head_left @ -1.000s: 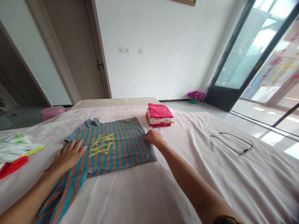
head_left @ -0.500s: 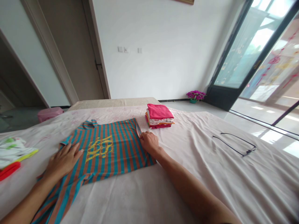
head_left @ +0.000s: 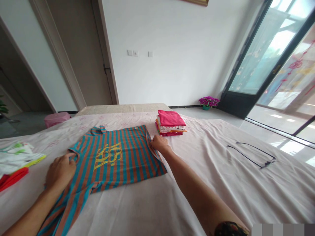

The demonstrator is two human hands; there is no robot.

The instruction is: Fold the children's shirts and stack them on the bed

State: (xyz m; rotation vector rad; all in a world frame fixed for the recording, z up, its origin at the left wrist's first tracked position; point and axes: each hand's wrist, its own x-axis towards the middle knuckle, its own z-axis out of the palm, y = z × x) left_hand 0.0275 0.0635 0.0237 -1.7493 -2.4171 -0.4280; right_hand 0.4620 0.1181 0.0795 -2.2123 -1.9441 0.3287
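A teal-and-brown striped shirt (head_left: 133,147) with yellow lettering lies sideways on the bed, its hem to the right. At its left end my left hand (head_left: 61,168) is closed on the fabric by the neck opening, fingers curled and partly hidden. My right hand (head_left: 159,143) pinches the hem edge, where the opening gapes a little. Just beyond the right hand stands a stack of folded clothes (head_left: 171,118) with a pink-red piece on top. One long sleeve trails toward the lower left, under my left forearm.
A pale sheet (head_left: 206,183) covers the bed. Black-framed glasses (head_left: 267,163) lie on it at the right. White clothing with green print (head_left: 14,154) and a red piece (head_left: 14,178) lie at the far left. A pink stool (head_left: 57,118) stands beyond the bed.
My left hand has gone from lying flat on the shirt to gripping it at the neck end. My right hand still holds the hem, now slightly lifted. The view has shifted a little.
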